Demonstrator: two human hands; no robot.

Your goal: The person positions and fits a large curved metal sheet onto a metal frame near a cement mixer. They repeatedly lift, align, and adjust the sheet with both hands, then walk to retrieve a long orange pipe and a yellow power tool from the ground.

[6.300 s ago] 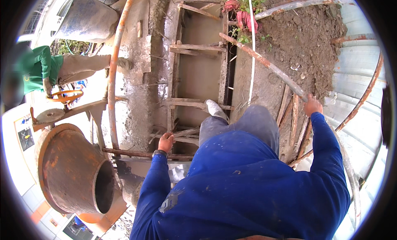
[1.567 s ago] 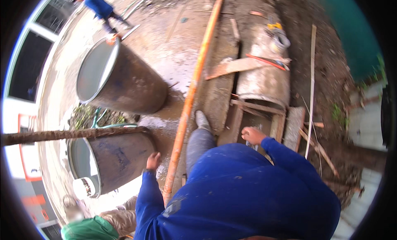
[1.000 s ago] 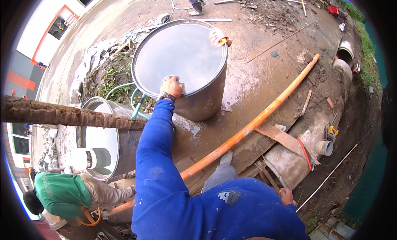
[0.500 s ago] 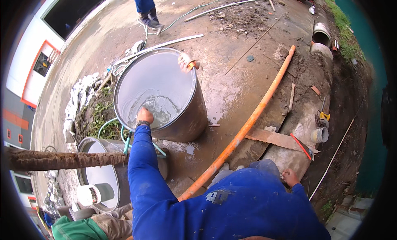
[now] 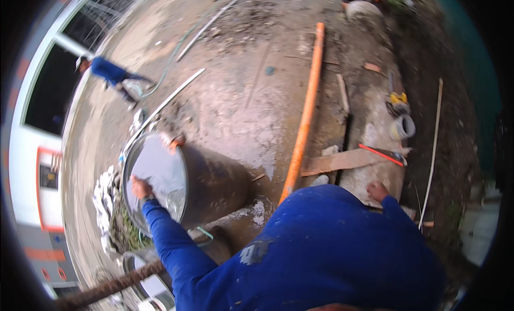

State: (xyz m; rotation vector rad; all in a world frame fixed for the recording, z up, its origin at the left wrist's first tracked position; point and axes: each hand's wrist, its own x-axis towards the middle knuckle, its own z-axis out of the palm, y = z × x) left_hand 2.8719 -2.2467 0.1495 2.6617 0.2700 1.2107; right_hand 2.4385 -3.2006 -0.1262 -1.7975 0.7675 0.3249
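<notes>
My left hand (image 5: 141, 188) reaches over the mouth of a large dark barrel (image 5: 217, 174), which holds water (image 5: 160, 169). Its fingers look bunched together, and whatever they may hold is hidden. Whether the fingertips touch the water I cannot tell. A pale and orange thing (image 5: 174, 142), too blurred to name, hangs over the barrel's rim. On my other side, my right hand (image 5: 377, 191) is closed in a loose fist above the concrete ledge (image 5: 369, 181), close to a red-handled tool (image 5: 381, 155). Anything inside that fist is hidden.
A long orange pipe (image 5: 308, 113) lies on the wet ground between barrel and ledge. A board (image 5: 332, 164) crosses a gap beside a short pipe piece (image 5: 402, 128) and a yellow tool (image 5: 398, 103). A rusty bar (image 5: 110, 285) extends at lower left. A person in blue (image 5: 110, 74) walks beyond.
The view has turned, shifting the barrel left and lower. My left hand has moved toward the barrel's near left rim. The person in blue is farther left; the person in green has left view.
</notes>
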